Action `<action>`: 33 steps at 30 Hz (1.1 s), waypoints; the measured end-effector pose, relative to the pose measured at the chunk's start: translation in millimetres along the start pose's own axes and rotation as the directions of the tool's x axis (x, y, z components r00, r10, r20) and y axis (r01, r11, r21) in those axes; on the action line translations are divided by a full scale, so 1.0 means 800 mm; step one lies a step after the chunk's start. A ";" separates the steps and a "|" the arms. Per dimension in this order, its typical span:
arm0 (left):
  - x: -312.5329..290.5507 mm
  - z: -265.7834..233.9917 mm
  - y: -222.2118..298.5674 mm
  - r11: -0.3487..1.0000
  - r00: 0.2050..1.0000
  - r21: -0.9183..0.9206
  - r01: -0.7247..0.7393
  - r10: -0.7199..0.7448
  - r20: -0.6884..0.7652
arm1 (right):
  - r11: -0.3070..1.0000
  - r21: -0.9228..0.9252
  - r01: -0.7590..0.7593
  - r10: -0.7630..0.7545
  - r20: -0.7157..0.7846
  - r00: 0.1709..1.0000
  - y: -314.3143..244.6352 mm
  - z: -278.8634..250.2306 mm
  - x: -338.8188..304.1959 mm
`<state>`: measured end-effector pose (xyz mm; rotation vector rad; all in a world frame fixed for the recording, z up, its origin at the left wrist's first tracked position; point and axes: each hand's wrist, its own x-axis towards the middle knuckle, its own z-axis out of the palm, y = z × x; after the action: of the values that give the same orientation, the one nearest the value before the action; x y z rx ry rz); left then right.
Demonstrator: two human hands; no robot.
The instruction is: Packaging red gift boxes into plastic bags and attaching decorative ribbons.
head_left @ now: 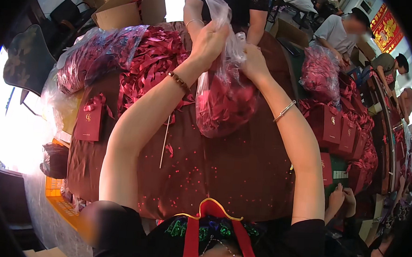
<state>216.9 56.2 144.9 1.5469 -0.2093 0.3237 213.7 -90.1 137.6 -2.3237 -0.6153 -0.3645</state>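
Observation:
A clear plastic bag (225, 108) full of crumpled red pieces hangs over the brown cloth, its gathered neck pointing away from me. My left hand (209, 42) is closed around the upper part of that neck, fingers wrapped in the film. On the other side, my right hand (254, 62) grips the neck a little lower; part of its fingers is hidden by the plastic. Just left of the bag lies a heap of red ribbons (161, 49). I cannot make out exactly what the pieces inside the bag are.
A brown cloth (175, 187) covers the table, scattered with tiny red scraps. On it are a thin stick (165, 140) and a dark red gift bag (90, 120). Another filled plastic bag (98, 57) lies far left. A person's arm (257, 26) is across the table; gift bags (329, 125) stand right.

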 end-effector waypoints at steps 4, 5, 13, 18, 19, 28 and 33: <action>0.011 0.009 0.016 0.916 0.990 0.377 -0.139 0.124 0.064 | 0.987 -0.070 0.143 -0.149 -0.095 0.984 0.021 0.015 -0.001; 0.016 0.006 0.021 0.916 0.991 0.378 -0.136 0.120 0.066 | 0.967 -0.136 0.215 -0.229 -0.101 0.968 0.010 0.015 -0.007; 0.056 0.002 0.020 0.962 0.944 0.273 0.014 -0.102 0.314 | 0.930 -0.255 0.264 -0.261 0.045 0.964 -0.006 0.027 -0.003; 0.050 0.047 0.042 0.898 0.903 -0.137 0.417 -0.393 0.174 | 0.968 -0.117 0.224 -0.217 0.068 0.974 0.033 0.028 -0.003; 0.034 0.049 0.023 0.896 0.922 -0.221 0.386 -0.368 0.116 | 0.966 -0.115 0.232 -0.224 0.075 0.972 0.031 0.025 -0.007; 0.023 0.030 -0.025 0.479 0.930 -0.875 0.070 -0.348 -0.116 | -0.001 1.000 -0.013 0.325 0.013 0.946 0.071 -0.008 -0.010; 0.032 0.002 -0.053 0.377 0.968 -0.920 0.107 -0.249 0.010 | -0.641 0.766 0.047 -0.015 -0.074 0.997 0.092 -0.010 -0.022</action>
<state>255.6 56.6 113.3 0.3868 -0.0750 0.0777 236.2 -149.1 95.1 -0.1116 -0.5228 0.2727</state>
